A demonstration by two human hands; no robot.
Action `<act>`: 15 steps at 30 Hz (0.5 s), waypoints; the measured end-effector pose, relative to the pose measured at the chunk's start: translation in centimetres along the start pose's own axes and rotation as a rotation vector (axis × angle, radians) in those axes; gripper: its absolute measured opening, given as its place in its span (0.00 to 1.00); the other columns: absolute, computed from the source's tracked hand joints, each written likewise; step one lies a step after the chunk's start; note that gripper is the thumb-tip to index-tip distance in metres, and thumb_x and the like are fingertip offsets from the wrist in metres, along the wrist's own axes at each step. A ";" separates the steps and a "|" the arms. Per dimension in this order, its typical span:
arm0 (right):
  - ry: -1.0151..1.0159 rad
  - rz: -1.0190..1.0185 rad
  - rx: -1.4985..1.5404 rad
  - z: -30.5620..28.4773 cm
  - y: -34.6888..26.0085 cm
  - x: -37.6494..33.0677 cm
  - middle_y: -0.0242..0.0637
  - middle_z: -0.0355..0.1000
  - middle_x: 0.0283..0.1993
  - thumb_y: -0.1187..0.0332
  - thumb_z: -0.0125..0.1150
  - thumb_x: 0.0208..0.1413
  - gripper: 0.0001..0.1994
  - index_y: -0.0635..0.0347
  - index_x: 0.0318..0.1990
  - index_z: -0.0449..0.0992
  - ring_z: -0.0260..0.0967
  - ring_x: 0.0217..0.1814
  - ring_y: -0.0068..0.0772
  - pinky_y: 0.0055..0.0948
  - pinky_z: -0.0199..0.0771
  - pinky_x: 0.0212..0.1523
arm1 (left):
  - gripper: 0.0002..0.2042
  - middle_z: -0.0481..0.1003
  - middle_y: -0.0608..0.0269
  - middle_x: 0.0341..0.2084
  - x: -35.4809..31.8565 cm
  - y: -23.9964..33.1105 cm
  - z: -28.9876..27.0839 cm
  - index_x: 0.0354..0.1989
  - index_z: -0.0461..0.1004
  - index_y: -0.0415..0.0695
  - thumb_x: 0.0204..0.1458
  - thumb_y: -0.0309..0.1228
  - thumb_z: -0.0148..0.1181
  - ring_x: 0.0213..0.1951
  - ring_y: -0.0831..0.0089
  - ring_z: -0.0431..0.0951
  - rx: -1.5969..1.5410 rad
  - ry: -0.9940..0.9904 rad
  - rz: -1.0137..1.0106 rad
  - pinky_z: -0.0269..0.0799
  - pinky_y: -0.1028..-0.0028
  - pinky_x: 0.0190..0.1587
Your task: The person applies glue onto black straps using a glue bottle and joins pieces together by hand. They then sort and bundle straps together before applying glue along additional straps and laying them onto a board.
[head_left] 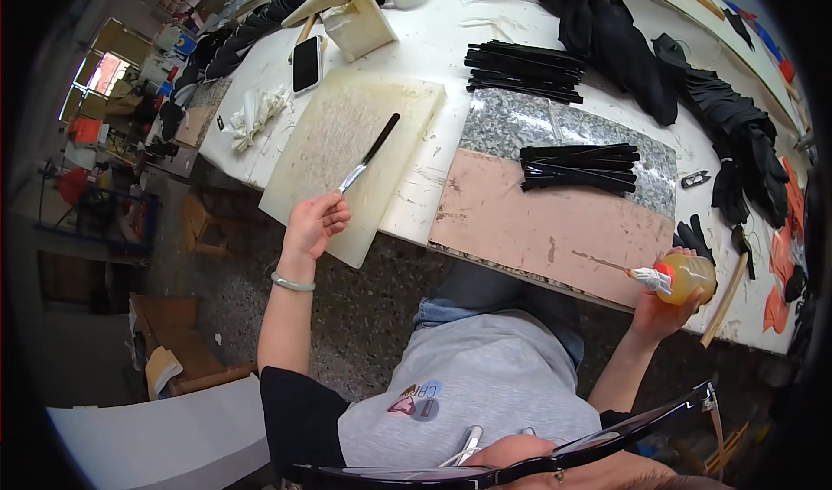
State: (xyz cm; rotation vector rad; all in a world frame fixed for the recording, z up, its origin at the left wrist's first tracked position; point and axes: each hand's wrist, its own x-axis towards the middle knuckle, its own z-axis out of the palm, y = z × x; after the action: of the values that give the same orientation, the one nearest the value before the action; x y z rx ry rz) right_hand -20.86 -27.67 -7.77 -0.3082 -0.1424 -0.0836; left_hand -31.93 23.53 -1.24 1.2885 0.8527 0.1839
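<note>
A thin black strip (371, 152) is pinched at its near end by the left hand (314, 223), fingers closed on it, held over the white cutting board (325, 135) on the table (433, 48). A yellow glue bottle (689, 278) is gripped by the right hand (667, 304), fingers wrapped around it, nozzle pointing left at the pink slab (537, 226). More black strips (579, 168) are piled far on the slab.

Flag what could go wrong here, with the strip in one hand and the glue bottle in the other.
1. The left hand pinches only the tip of the black strip, which lies across the white cutting board; it could slip or swing.
2. The right hand holds the glue bottle on its side, nozzle toward the pink slab; glue may drip there.
3. The stacked black strips lie nearby and could get smeared.
</note>
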 end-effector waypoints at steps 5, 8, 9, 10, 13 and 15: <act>0.008 -0.066 -0.003 -0.6 -0.8 -0.6 0.43 0.57 0.62 0.59 0.64 0.53 0.36 0.64 0.64 0.52 0.50 0.68 0.42 0.48 0.47 0.69 | 0.13 0.73 0.67 0.20 1.1 -0.7 -2.5 0.28 0.74 0.40 0.54 0.38 0.61 0.18 0.81 0.70 0.362 0.079 -0.002 0.66 0.80 0.20; -0.016 -0.031 0.083 -1.5 -1.2 -0.2 0.44 0.58 0.63 0.56 0.62 0.55 0.37 0.65 0.65 0.52 0.50 0.69 0.43 0.50 0.47 0.69 | 0.13 0.73 0.64 0.20 -2.2 0.8 0.5 0.31 0.75 0.36 0.55 0.36 0.62 0.20 0.82 0.71 0.595 0.328 0.254 0.66 0.80 0.22; -0.062 -0.020 0.132 -1.3 -1.0 -0.1 0.44 0.58 0.63 0.55 0.61 0.55 0.36 0.65 0.65 0.52 0.50 0.69 0.43 0.51 0.49 0.68 | 0.13 0.73 0.64 0.20 -2.5 0.8 2.5 0.31 0.75 0.36 0.55 0.36 0.62 0.20 0.82 0.71 0.591 0.298 0.254 0.66 0.80 0.22; -0.055 -0.029 0.157 -1.1 -1.1 -0.1 0.44 0.58 0.63 0.55 0.61 0.56 0.36 0.65 0.65 0.52 0.51 0.69 0.42 0.52 0.51 0.68 | 0.11 0.74 0.64 0.21 -3.3 0.4 5.4 0.33 0.76 0.35 0.54 0.33 0.62 0.22 0.81 0.72 0.517 0.175 0.420 0.68 0.80 0.24; -0.069 -0.051 0.223 -1.0 -1.5 -0.4 0.44 0.58 0.63 0.55 0.61 0.56 0.36 0.65 0.64 0.52 0.51 0.69 0.42 0.53 0.52 0.68 | 0.12 0.77 0.61 0.30 -3.4 -0.9 14.1 0.41 0.77 0.37 0.48 0.25 0.65 0.32 0.73 0.76 0.666 -0.296 0.859 0.71 0.75 0.36; -0.082 -0.048 0.184 -0.3 -2.0 -0.7 0.44 0.58 0.62 0.56 0.61 0.55 0.35 0.64 0.64 0.52 0.51 0.68 0.42 0.53 0.53 0.67 | 0.13 0.76 0.60 0.35 -2.4 -1.6 18.9 0.42 0.78 0.38 0.46 0.24 0.66 0.35 0.72 0.75 0.795 -0.376 1.170 0.70 0.76 0.34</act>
State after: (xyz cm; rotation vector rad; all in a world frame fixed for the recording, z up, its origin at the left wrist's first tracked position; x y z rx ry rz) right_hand -21.74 -29.58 -7.54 -0.1241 -0.2377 -0.1051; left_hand -21.95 7.25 -1.00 2.3696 -0.3028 0.5280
